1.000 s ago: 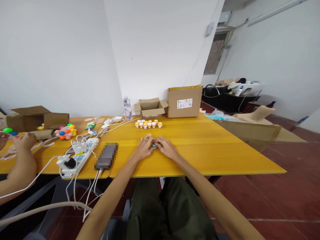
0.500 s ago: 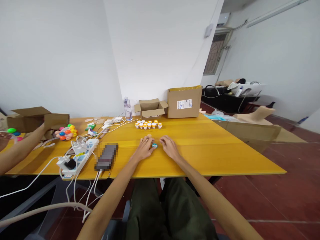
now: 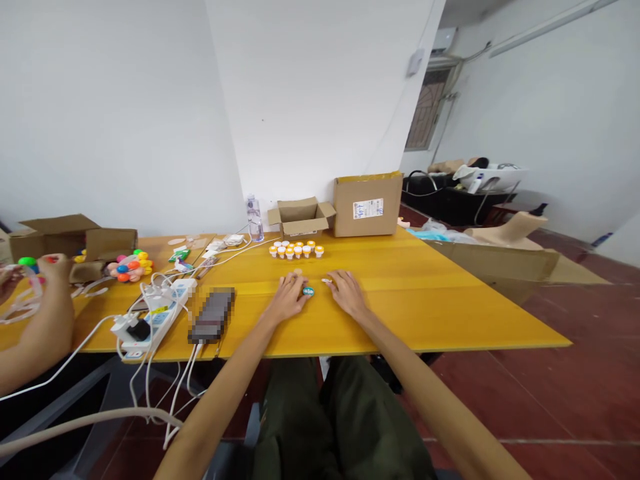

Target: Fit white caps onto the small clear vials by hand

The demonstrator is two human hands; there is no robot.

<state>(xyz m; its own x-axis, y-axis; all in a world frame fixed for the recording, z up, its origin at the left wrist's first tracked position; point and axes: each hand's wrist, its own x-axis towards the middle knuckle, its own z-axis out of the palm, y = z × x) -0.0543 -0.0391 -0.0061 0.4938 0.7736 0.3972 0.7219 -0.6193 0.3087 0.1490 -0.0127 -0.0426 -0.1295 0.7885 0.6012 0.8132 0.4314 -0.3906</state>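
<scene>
My left hand [image 3: 287, 297] rests low over the table, its thumb and fingers closed around a small round piece with a teal, white-marked face [image 3: 309, 291]. Just to the right, my right hand [image 3: 346, 292] has a small white piece [image 3: 327, 281] at its thumb and fingertips; its exact kind is too small to make out. A flat, skin-coloured scrap [image 3: 299, 271] shows beyond my left fingers. Farther back, several small white pieces with orange-and-white round tops [image 3: 299, 251] stand in a cluster.
Behind the cluster are an open carton [image 3: 301, 219], a taller closed carton [image 3: 367, 205] and a water bottle [image 3: 255, 219]. A phone [image 3: 213, 317] and a power strip [image 3: 160, 317] with cables lie left. At far left, a co-worker's hand [image 3: 56, 268] is near coloured balls [image 3: 131, 267].
My right hand has shifted slightly right, and the white piece now shows at its fingertips. My left hand stays almost still. The co-worker's arm has drawn back left from the carton.
</scene>
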